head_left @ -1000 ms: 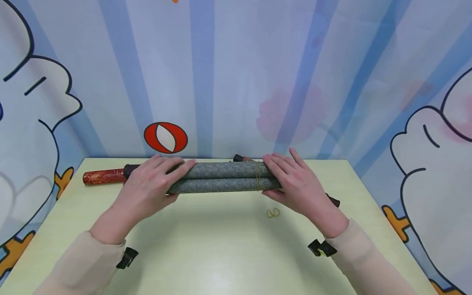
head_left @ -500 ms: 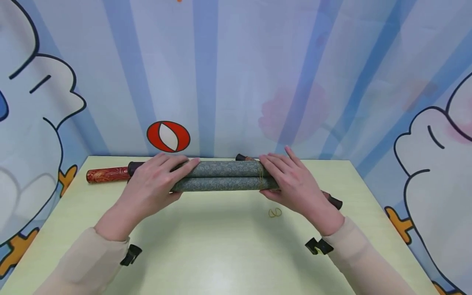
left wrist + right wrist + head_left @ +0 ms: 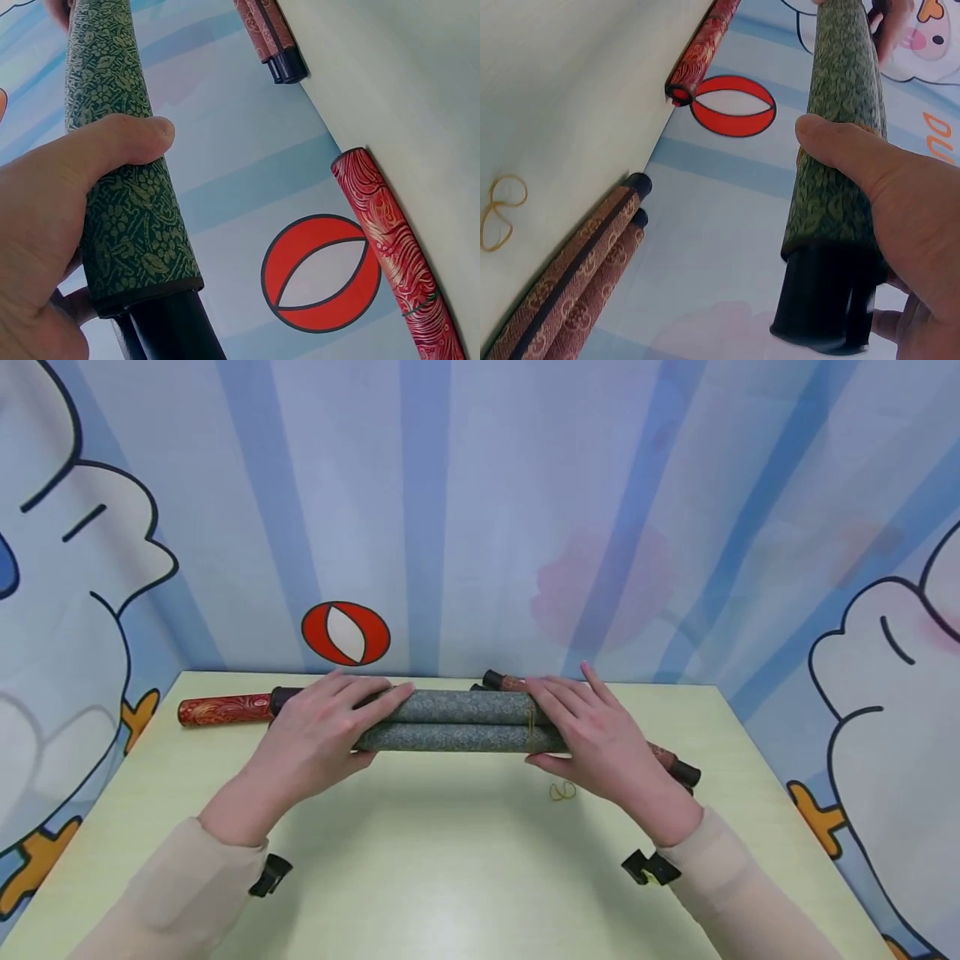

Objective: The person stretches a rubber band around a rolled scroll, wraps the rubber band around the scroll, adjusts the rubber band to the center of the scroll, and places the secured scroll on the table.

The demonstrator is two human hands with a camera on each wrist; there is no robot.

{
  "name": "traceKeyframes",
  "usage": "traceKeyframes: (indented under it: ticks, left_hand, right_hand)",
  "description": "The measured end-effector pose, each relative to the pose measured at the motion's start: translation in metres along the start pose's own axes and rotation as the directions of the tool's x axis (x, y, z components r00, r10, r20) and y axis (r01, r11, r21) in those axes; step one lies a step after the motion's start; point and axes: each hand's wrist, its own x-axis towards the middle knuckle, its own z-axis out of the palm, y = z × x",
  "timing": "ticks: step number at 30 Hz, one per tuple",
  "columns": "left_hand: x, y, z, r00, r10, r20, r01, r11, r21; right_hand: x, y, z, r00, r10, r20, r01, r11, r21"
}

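Note:
A double scroll (image 3: 457,720), two grey-green patterned rolls lying side by side, is held level across the far part of the table. My left hand (image 3: 322,727) grips its left end, thumb on the near side and fingers over the far roll. In the left wrist view the thumb (image 3: 142,140) presses the green cloth above a black end. My right hand (image 3: 596,735) grips the other end; its fingertips lie at a thin yellowish rubber band (image 3: 532,731) round both rolls. The right wrist view shows black end caps (image 3: 821,300) sticking out past that hand.
A red swirl-patterned roll (image 3: 225,710) lies at the table's back left. Behind my right hand lies a brown patterned double scroll (image 3: 570,292) with black ends. A loose, twisted rubber band (image 3: 562,791) lies on the table (image 3: 450,860). A printed backdrop (image 3: 480,510) rises behind.
The head view has shifted slightly. My right hand has slid a little inward along the scroll, up to the rubber band, and more of the brown scroll shows behind it. Both hands keep their grip.

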Motion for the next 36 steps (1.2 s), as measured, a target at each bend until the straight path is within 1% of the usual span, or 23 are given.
traceKeyframes:
  ticks: [5,13,15,20,23,27,32,36]
  left_hand:
    - [0.001,-0.001,0.001,1.000,0.002,0.004,-0.002,1.000,-0.007]
    - [0.001,-0.001,0.002,1.000,-0.006,0.006,0.006,1.000,-0.015]
    - [0.000,-0.001,0.003,1.000,-0.007,0.010,0.007,1.000,-0.020]
    - [-0.003,-0.002,0.004,1.000,-0.024,0.020,0.025,0.999,-0.026]
    - [-0.002,-0.002,0.004,0.999,-0.022,0.030,0.022,1.000,-0.018]
    - [0.000,-0.001,0.004,1.000,-0.014,0.027,0.014,1.000,-0.010]
    - [0.000,0.000,0.006,1.000,-0.017,0.021,0.017,1.000,-0.008]
    - [0.000,-0.001,0.007,1.000,-0.021,0.021,0.021,1.000,-0.008]
  right_hand:
    - [-0.001,0.002,-0.001,0.999,0.025,0.026,-0.025,1.000,-0.017]
    - [0.012,-0.005,0.005,1.000,-0.015,-0.005,0.015,1.000,0.001]
    - [0.011,-0.005,0.004,1.000,-0.010,0.009,0.010,1.000,0.005]
    - [0.004,-0.002,0.001,0.997,0.048,0.057,-0.047,0.999,-0.007]
    - [0.004,-0.001,0.003,0.997,0.044,0.068,-0.044,0.999,-0.008]
    - [0.008,-0.002,0.007,0.998,0.017,0.057,-0.017,1.000,-0.007]
    - [0.011,-0.006,0.011,0.999,0.032,0.037,-0.031,1.000,-0.002]
    - [0.014,-0.009,0.014,0.999,0.028,0.026,-0.028,1.000,0.008]
